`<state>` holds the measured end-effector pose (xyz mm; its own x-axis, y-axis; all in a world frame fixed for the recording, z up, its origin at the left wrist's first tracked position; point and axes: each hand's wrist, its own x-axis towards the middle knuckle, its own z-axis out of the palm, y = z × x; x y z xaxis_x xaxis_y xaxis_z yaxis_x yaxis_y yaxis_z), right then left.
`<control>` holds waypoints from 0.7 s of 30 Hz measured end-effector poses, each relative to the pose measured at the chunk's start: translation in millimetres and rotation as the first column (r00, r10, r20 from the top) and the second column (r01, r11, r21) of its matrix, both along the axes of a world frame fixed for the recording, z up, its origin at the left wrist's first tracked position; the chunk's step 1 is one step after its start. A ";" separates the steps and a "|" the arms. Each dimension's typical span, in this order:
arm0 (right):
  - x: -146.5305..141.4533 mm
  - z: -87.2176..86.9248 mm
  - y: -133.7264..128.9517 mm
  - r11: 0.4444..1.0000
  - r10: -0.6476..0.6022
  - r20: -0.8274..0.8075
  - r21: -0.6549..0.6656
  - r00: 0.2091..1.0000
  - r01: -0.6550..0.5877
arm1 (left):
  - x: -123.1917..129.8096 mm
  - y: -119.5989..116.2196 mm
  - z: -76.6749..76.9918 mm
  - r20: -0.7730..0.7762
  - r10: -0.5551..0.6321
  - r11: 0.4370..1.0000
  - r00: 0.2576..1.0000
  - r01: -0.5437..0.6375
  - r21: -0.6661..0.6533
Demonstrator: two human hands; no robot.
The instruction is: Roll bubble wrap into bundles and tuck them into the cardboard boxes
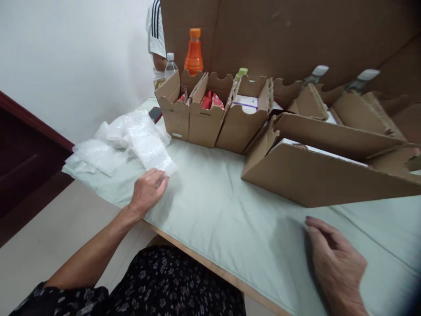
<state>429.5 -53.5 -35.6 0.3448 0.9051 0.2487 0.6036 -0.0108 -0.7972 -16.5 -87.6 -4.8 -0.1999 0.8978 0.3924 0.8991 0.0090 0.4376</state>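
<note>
Right hand (pixel 340 267) is held empty, loosely curled; bubble wrap (pixel 144 136), pinched by the left hand (pixel 148 193), could be snagged if tugged against its pile (pixel 101 156).

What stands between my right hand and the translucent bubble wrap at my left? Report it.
Nothing visible: only pale green cloth lies between your right hand and the bubble wrap, whose near end your left hand pinches. The large open brown cardboard box stands just beyond that path.
</note>
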 end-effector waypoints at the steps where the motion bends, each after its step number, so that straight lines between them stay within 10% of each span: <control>1: -7.1 0.5 -3.8 0.998 0.056 0.005 0.016 0.998 -0.056 | 17.9 -0.2 6.2 0.109 -0.052 0.999 0.993 0.051 0.010; 4: -30.2 6.2 -7.3 0.974 0.222 -0.004 0.053 0.975 -0.221 | 86.6 -9.8 19.1 0.499 -0.256 0.953 0.828 0.301 -0.011; 7: -42.9 14.2 -0.6 0.966 0.257 -0.127 0.019 0.958 -0.257 | 149.2 -29.0 25.4 0.737 -0.506 0.709 0.448 0.702 0.060; 9: -39.0 16.7 3.0 0.976 0.198 -0.288 -0.026 0.937 -0.214 | 168.6 -39.6 27.0 0.633 -0.690 0.560 0.351 0.813 0.160; 11: -26.9 16.0 0.2 0.984 0.126 -0.421 -0.062 0.898 -0.167 | 165.1 -43.0 25.2 0.446 -0.785 0.549 0.430 0.816 0.180; 16: -2.8 10.6 -33.6 0.948 0.171 -0.311 -0.206 0.935 -0.242 | 95.0 -21.1 0.5 0.112 -0.473 0.880 0.874 0.474 0.018; 21: -23.1 4.1 -45.9 0.904 0.365 0.027 -0.249 0.931 -0.347 | 43.3 -1.5 -27.5 -0.145 -0.351 0.936 0.925 0.340 -0.096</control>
